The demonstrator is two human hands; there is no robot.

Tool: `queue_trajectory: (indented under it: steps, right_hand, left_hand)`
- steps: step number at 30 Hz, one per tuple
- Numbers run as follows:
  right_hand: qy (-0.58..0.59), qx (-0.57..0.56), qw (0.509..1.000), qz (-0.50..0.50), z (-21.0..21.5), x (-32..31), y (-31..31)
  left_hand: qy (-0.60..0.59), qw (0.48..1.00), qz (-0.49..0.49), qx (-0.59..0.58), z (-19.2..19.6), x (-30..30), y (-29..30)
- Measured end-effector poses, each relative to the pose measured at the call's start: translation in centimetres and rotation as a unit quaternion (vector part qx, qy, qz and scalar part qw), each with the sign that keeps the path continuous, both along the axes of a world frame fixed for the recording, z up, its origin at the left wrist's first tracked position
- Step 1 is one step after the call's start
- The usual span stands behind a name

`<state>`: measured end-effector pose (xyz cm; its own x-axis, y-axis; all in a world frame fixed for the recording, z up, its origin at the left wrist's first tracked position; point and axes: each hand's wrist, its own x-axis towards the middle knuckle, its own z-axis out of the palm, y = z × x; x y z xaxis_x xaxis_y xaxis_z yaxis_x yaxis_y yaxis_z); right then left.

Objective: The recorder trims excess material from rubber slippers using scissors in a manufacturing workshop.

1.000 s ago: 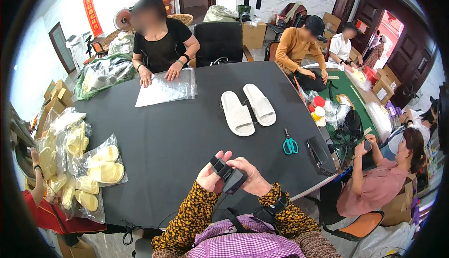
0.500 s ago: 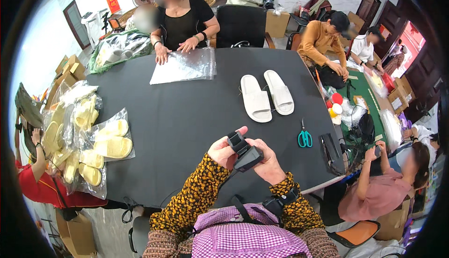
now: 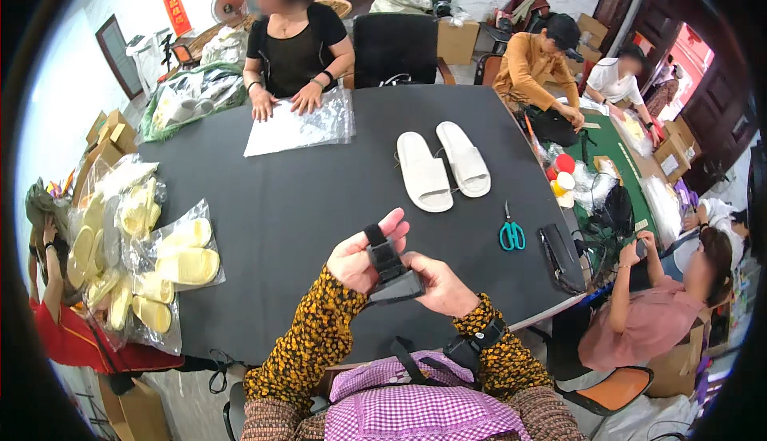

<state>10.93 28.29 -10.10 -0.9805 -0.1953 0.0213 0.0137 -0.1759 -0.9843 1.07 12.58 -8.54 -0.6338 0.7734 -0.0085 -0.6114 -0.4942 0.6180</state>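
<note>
The left hand (image 3: 351, 264) is open, palm up, fingers stretched out, with the strap (image 3: 383, 253) of a black device (image 3: 399, 288) against it — whether it loops round, I can't tell. The right hand (image 3: 441, 285) grips the device's right end between thumb and fingers, over the bench (image 3: 280, 225) near its close edge. Beyond lie white slippers (image 3: 423, 173), with teal-handled scissors (image 3: 512, 236) and a black case (image 3: 562, 259) to the right. Bagged yellow slippers (image 3: 188, 266) heap up at left — and across, a co-worker (image 3: 292, 53) presses both palms on a clear bag (image 3: 300, 131).
</note>
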Motion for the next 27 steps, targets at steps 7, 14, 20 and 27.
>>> queue_trajectory:
  steps: [7,14,20,27]
  right_hand:
    - [0.029,-0.017,0.999,0.019,1.1,1.3,-0.6]
    - [-0.030,-0.067,0.996,0.056,0.4,2.6,-1.1]
    - [-0.050,-0.101,0.993,0.034,-0.2,3.7,-1.5]
    - [-0.055,-0.065,0.996,0.028,0.6,3.8,-1.3]
  left_hand:
    - [0.177,0.982,-0.046,-0.036,-0.5,0.5,-0.9]
    - [0.091,0.977,-0.104,-0.164,-1.4,1.1,-0.1]
    - [0.403,0.887,-0.090,-0.208,-3.0,0.9,0.0]
    - [0.100,0.975,-0.088,-0.179,-4.7,-0.1,1.9]
